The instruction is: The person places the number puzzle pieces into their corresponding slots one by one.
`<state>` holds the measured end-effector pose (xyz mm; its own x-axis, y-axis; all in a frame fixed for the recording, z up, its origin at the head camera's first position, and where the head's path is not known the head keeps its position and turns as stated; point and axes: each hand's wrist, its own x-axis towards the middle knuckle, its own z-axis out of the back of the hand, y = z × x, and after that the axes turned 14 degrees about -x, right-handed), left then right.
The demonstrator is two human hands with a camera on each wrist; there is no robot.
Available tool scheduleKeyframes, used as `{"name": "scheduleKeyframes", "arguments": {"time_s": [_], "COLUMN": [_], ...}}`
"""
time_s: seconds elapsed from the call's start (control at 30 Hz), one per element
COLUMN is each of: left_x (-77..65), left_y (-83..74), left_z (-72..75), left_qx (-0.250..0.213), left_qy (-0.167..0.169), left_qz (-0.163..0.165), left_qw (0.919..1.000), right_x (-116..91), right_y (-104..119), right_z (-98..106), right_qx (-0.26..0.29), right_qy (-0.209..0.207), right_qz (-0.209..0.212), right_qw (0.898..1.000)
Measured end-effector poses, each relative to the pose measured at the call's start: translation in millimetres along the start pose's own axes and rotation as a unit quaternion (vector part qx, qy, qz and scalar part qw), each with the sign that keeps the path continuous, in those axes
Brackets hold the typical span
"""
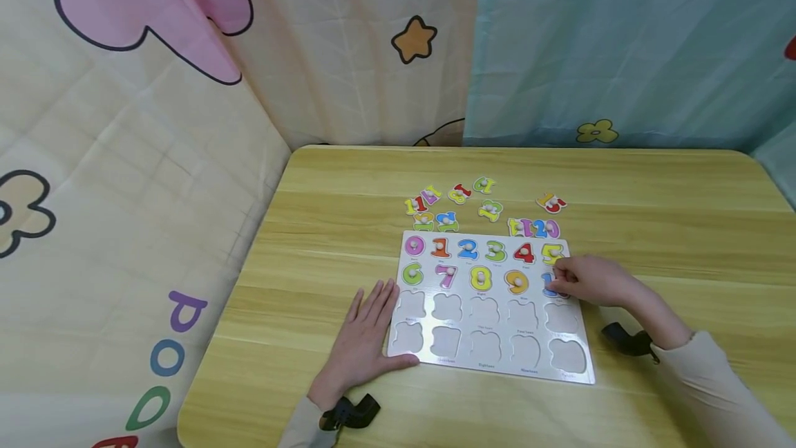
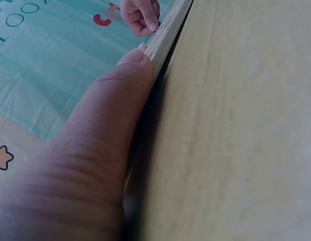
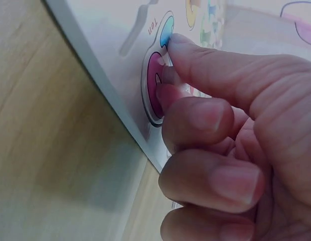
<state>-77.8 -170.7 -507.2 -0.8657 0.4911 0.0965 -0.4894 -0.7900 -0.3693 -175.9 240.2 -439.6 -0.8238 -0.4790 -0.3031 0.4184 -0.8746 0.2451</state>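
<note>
A white number puzzle board lies on the table, with digits 0 to 9 seated in its upper two rows. My right hand is at the board's right side, thumb and index finger pinching the knob of the number 10 puzzle piece. In the right wrist view this blue and magenta piece sits at the slot labelled "Ten"; whether it is fully flat is hard to tell. My left hand rests with straight fingers along the board's left edge, its thumb touching the near corner.
Beyond the board lie several loose number pieces, among them a red and orange 15, a green and yellow piece and a cluster at the left. The lower two rows have bare recesses. Printed curtains surround the wooden table.
</note>
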Motion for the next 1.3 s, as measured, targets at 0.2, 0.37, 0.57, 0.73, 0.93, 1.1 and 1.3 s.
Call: {"name": "scheduleKeyframes", "arguments": {"time_s": [0.2,0.37,0.57,0.73,0.93,1.1,1.3], "left_x": [0.4,0.6,0.5,0.1,0.5,1.0,0.6], "left_y": [-0.7,-0.5,0.1,0.4,-0.4,-1.0,-0.9], "left_z": [1.7,0.9,0.6,-0.5,-0.9,-0.6,0.4], "left_qx": [-0.004,-0.003,-0.001,0.002,0.000,-0.003,-0.008], "left_qy": [-0.001,0.005,-0.002,0.003,0.009,0.012,0.006], "left_qz": [-0.001,0.003,0.000,0.004,0.009,0.008,0.006], "left_qw": [1.0000,1.0000,1.0000,1.0000,0.9999,0.9999,0.9999], "right_x": [-1,0,1,1,0,-2,14], "right_y": [3,4,6,6,6,6,15], "right_z": [1,3,7,6,6,6,14], "right_qx": [-0.021,-0.030,-0.031,-0.030,-0.028,-0.043,-0.060], "right_qy": [-0.005,-0.001,0.008,0.015,0.016,0.018,0.000], "right_qz": [0.000,-0.009,-0.014,-0.015,-0.019,-0.030,-0.034], "right_qw": [1.000,1.000,0.999,0.999,0.999,0.998,0.998]}}
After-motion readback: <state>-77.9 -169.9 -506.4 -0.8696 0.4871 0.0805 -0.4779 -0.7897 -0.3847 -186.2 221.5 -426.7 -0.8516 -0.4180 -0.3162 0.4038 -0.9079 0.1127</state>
